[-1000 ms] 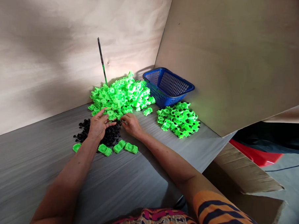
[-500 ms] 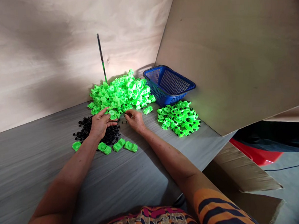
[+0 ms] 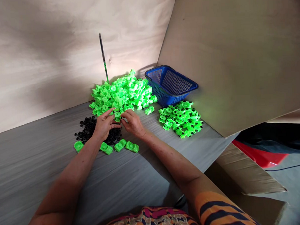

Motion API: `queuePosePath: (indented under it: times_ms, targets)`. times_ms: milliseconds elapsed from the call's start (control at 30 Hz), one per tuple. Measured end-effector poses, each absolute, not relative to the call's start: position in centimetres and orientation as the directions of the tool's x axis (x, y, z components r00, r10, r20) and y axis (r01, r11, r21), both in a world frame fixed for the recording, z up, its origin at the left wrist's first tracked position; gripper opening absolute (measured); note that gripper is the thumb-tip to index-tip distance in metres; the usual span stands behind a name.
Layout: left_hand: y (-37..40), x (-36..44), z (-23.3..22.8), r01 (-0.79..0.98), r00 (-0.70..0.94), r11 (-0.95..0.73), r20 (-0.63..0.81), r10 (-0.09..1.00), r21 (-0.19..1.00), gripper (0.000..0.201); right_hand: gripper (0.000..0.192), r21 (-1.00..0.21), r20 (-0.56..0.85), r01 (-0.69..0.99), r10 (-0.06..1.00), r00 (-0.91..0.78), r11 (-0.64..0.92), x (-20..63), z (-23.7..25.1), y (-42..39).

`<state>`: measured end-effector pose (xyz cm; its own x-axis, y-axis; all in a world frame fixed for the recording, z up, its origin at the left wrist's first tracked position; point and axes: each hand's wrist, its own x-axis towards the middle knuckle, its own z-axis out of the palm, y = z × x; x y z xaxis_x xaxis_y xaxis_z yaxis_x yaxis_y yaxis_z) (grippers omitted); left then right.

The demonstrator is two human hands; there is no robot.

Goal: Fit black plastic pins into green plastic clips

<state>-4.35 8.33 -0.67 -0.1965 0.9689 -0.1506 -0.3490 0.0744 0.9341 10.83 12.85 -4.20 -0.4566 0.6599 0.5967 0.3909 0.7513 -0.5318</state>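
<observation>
Pinching from both sides, a small green toy-car body (image 3: 117, 114) is held just above the grey table (image 3: 147, 172), between the left hand (image 3: 103, 125) and the right hand (image 3: 133, 122). Both hands are closed on the piece with fingertips, which leaves its underside reachable; whether a black part is also being held against it cannot be told, since the fingers cover that spot.

Everything is arranged within short reach. The big heap of bare green bodies (image 3: 123, 92) is piled at the far edge against the plywood wall (image 3: 50, 57), directly beyond the hands, and the black wheel parts (image 3: 91, 128) are spread under and just beside the left hand, so each can be picked without the arms being moved far. Four loose green bodies (image 3: 119, 146) are laid in a row on the near side of the black parts, as if set ready. A separate pile of green cars with black wheels (image 3: 181, 119) is kept apart on the right, below the blue basket (image 3: 172, 85), which keeps fitted pieces from being mixed with bare ones. A thin dark rod (image 3: 104, 58) is stood against the wall behind the heap.

No brand, label or readable writing is seen anywhere.
</observation>
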Motion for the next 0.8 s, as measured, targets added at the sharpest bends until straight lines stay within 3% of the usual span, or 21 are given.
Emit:
queuePosePath:
  times_ms: [233,467,633,800]
  targets:
    - [8.28,-4.33,-0.93,-0.349,-0.204,0.041,-0.119,0.972,0.936,0.049,0.011,-0.501,0.592,0.447,0.67,-0.448,0.741,10.74,-4.5,12.9]
    - [8.14,-4.22,-1.1,-0.341,-0.185,0.0,-0.067,0.98,0.94,0.062,0.011,-0.528,0.579,0.438,0.686,-0.44,0.727,10.76,-4.85,13.23]
    - [8.32,-4.24,-1.43,-0.302,-0.194,-0.005,-0.057,0.979,0.953,0.068,0.009,-0.615,0.56,0.374,0.719,-0.413,0.694,10.92,-4.69,13.17]
    - [8.36,-4.29,-1.38,-0.273,-0.187,-0.051,-0.001,0.982,0.961,0.072,0.004,-0.78,0.51,0.198,0.786,-0.35,0.594,10.82,-4.93,13.5]
